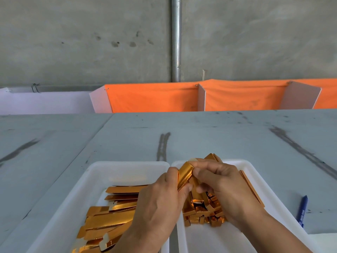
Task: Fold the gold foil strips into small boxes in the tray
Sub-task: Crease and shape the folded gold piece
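Grey table, scuffed with dark streaks. Blue pen with white print, lying on the table at the right. Orange cloth hung along the table's far side, divided by white boards. Stained grey concrete wall. Upright metal pipe against the wall.

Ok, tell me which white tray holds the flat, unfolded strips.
The left tray: long flat gold strips lie in it. The right tray holds small folded boxes instead.

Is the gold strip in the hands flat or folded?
Partly folded: the gold strip bends into a channel, pinched between the left hand and right hand. Not yet a closed box.
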